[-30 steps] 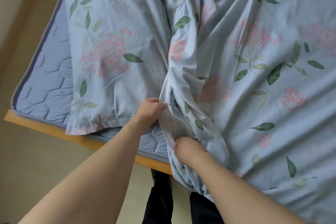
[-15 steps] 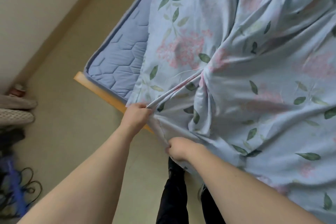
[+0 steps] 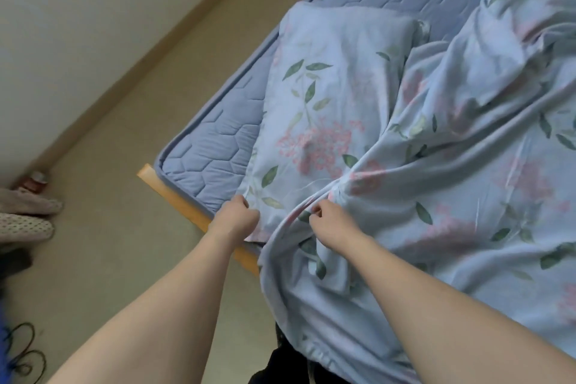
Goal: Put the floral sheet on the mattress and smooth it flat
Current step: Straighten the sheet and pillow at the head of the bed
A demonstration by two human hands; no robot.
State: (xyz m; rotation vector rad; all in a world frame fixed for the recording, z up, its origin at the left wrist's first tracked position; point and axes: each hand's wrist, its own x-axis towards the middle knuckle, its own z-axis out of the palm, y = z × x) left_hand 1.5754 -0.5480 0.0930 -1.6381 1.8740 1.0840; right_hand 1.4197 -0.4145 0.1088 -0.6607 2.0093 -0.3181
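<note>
A light blue floral sheet with pink blooms and green leaves lies crumpled over the blue quilted mattress. A strip of bare mattress shows along the left edge and at the far end. My left hand is closed on the sheet's near edge by the bed's near-left corner. My right hand pinches a bunched fold of the sheet just to the right of it. The sheet hangs over the near edge of the bed below my right forearm.
A light wooden bed frame juts out under the mattress corner. Beige floor lies left of the bed, with a white wall behind. Folded cloths and dark cables sit at the far left. Dark trouser legs show below.
The view has swung left and back, so more mattress and floor show. My hands have drawn apart along the sheet's edge, the left one nearer the corner; the sheet's left part lies flatter.
</note>
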